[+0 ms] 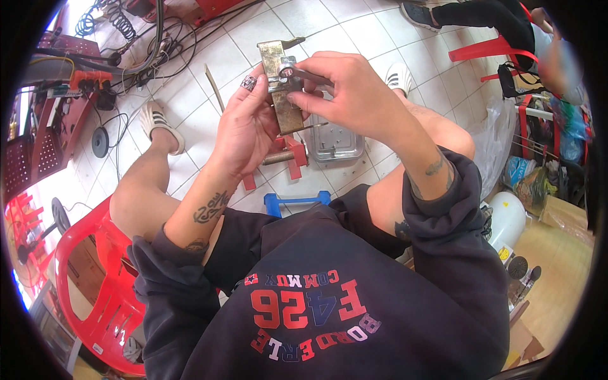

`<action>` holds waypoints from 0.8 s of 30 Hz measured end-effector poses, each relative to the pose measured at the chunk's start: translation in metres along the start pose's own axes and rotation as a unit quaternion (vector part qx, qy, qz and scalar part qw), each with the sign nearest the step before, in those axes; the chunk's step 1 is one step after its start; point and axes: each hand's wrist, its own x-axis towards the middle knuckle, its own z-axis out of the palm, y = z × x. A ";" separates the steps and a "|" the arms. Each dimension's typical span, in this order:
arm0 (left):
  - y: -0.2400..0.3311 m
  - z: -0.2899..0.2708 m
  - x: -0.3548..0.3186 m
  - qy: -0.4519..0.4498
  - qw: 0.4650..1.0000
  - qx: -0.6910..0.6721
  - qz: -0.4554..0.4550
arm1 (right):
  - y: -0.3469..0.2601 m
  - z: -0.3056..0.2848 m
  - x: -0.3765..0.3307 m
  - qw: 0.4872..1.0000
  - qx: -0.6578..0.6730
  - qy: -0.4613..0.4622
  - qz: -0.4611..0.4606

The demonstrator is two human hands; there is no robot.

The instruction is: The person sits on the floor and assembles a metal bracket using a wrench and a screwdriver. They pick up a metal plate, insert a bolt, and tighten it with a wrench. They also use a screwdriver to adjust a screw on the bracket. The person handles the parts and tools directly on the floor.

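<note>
In front of my knees, my left hand [246, 134] is closed round a long, worn, brass-coloured metal part [290, 115]. It stands nearly upright, with a thin rod across its lower end and a dark tab at the top. My right hand [348, 95] pinches a grey metal tool with a round ring end, like a ring spanner [310, 76]. The ring sits against the middle of the metal part, where a small clamp-like piece shows beside my left thumb. My fingers hide part of this contact. A silver ring is on a finger of my left hand.
Below my hands, a grey metal tray [339, 144] with small bits and a red metal stand [296, 158] rest on white tiles. A blue stool [297, 202] stands nearer. Cables and a red chair [95, 304] are at left; another person sits at upper right.
</note>
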 end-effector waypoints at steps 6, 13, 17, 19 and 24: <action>0.001 -0.003 -0.003 -0.002 0.998 -0.001 -0.063 | 0.010 0.004 0.001 0.997 -0.042 0.037 -0.056; 0.001 -0.004 -0.003 0.008 0.996 -0.020 -0.084 | 0.012 0.003 0.002 0.992 -0.090 0.041 -0.079; 0.001 0.000 -0.003 -0.013 0.999 -0.001 -0.046 | -0.001 -0.003 0.001 0.999 0.010 0.040 -0.014; 0.001 0.003 -0.004 0.000 0.999 -0.003 -0.041 | -0.007 -0.008 0.000 0.997 0.064 0.006 0.040; 0.004 0.001 -0.005 -0.008 0.998 0.003 -0.062 | 0.001 -0.012 -0.002 0.998 0.056 0.036 0.015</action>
